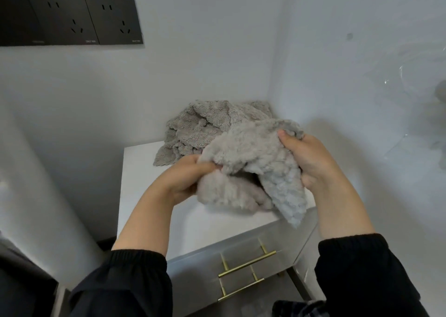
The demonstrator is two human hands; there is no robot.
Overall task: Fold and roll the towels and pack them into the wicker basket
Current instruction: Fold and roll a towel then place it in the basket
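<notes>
White cabinet top [144,172] fills mid-frame, a crumpled towel pile [207,126] behind. Left hand [185,176] and right hand [306,157] each pinch the fluffy towel [251,167] at center, probably hunting edges to fold. No basket visible.

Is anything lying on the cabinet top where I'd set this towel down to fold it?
Mostly not: the front of the white cabinet top is bare. A crumpled grey towel pile fills the back corner. Both hands hold the fluffy towel.
</notes>
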